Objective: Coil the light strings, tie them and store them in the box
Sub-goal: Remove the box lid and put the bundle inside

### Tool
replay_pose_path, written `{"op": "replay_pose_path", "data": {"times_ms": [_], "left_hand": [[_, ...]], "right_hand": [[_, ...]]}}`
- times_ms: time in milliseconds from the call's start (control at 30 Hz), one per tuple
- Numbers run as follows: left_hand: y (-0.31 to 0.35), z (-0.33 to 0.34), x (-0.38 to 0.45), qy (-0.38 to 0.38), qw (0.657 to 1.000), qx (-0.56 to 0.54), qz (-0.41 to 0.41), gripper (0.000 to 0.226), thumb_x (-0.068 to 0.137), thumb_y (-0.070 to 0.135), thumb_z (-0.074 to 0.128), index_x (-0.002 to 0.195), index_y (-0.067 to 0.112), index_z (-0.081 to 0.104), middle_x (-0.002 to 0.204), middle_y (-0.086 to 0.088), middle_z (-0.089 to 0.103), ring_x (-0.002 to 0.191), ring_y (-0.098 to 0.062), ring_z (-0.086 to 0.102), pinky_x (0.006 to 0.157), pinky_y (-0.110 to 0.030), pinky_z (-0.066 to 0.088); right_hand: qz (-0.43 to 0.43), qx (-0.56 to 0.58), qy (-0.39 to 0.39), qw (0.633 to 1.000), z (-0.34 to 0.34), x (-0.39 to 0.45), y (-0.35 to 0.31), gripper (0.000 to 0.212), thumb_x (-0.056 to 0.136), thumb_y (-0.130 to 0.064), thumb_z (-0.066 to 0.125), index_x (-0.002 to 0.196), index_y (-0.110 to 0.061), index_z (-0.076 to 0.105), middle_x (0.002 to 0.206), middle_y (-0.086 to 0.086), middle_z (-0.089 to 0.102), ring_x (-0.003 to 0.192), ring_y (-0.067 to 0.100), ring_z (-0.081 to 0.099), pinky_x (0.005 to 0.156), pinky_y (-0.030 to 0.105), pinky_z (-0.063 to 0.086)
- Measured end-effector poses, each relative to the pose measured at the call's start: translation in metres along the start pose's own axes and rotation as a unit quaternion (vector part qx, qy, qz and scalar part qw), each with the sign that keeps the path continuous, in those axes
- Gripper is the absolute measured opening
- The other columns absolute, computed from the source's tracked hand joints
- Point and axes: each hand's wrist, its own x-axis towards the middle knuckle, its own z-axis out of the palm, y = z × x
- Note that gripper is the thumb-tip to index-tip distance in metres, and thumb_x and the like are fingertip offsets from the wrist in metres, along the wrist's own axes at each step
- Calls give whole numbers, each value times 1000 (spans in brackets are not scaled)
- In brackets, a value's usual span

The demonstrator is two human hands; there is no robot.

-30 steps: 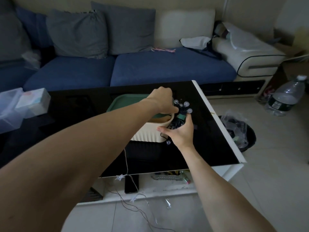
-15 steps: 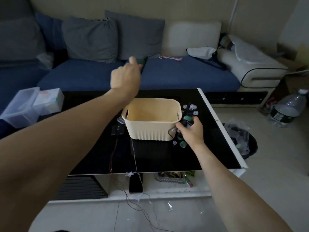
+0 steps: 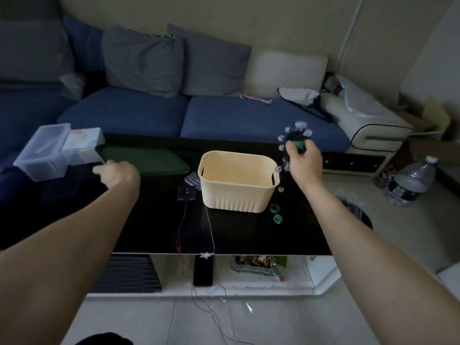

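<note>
A cream ribbed box (image 3: 236, 195) stands open and uncovered on the black table (image 3: 154, 227). Its green lid (image 3: 146, 158) lies flat on the table to the left, and my left hand (image 3: 117, 171) holds the lid's near left edge. My right hand (image 3: 302, 161) grips a coiled light string (image 3: 295, 135) with round clear bulbs and a green tie, lifted above the box's right end. A second light string (image 3: 210, 230) with star bulbs runs from a black battery pack (image 3: 186, 194) over the table's front edge to the floor.
Two green tape rings (image 3: 275, 212) lie right of the box. Clear plastic containers (image 3: 49, 151) stand at the table's far left. A blue sofa (image 3: 189, 115) is behind, a water bottle (image 3: 408, 183) and a dark bin (image 3: 358, 212) on the floor at right.
My left hand lifted the green lid off the box and set it down on the table to the left. My right hand raised the coiled bulb string from beside the box.
</note>
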Motion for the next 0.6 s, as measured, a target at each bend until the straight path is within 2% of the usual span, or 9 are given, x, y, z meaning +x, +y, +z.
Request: {"op": "replay_pose_path", "data": {"times_ms": [100, 167, 233, 300, 400, 500, 600], "left_hand": [[-31, -11, 4, 10, 1000, -1, -14, 40, 106, 19, 32, 141, 1, 29, 144, -21, 46, 127, -34, 51, 100, -43, 41], [-51, -13, 13, -4, 1000, 20, -21, 44, 105, 17, 33, 144, -3, 26, 147, -23, 41, 130, -36, 48, 103, -44, 39], [-65, -14, 24, -19, 998, 38, -54, 51, 103, 14, 38, 149, -1, 21, 149, -22, 39, 132, -36, 46, 105, -45, 40], [-73, -18, 31, -28, 993, 49, -105, 58, 98, 10, 48, 150, 3, 22, 147, -20, 43, 128, -35, 50, 104, -44, 44], [-85, -23, 34, -72, 984, 105, -127, 59, 92, 12, 57, 144, -3, 32, 141, -23, 47, 120, -37, 55, 97, -42, 50], [-95, -22, 35, -89, 965, 223, -105, 63, 89, 24, 58, 141, -6, 39, 144, -24, 40, 130, -40, 42, 107, -45, 38], [-87, -15, 23, -44, 954, 278, -107, 69, 83, 25, 64, 141, 1, 37, 148, -20, 30, 133, -36, 33, 113, -43, 24]], "right_hand": [[-64, -52, -60, 995, 10, 10, -26, 15, 102, -25, 55, 104, -11, 60, 99, -1, 62, 92, 13, 56, 71, 21, 36], [-100, -79, -84, 988, 18, 17, -41, 12, 104, -26, 53, 98, -14, 54, 93, -1, 59, 86, 12, 54, 65, 22, 33], [-131, -96, -91, 983, 27, 24, -54, 13, 104, -26, 53, 96, -17, 50, 86, -7, 55, 78, 7, 50, 61, 16, 33], [-142, -112, -101, 978, 39, 32, -61, 14, 104, -28, 53, 97, -17, 51, 92, -3, 55, 84, 11, 50, 66, 20, 33], [-125, -161, -124, 971, 59, 39, -60, 28, 104, -31, 53, 108, -4, 58, 108, 8, 46, 92, 20, 47, 75, 27, 33], [-88, -188, -160, 965, 77, 37, -52, 33, 104, -33, 52, 118, -4, 57, 124, 11, 39, 94, 21, 48, 86, 26, 38], [-53, -215, -192, 956, 91, 32, -38, 40, 104, -35, 52, 133, -7, 54, 134, 14, 38, 107, 24, 49, 100, 32, 39]]}}
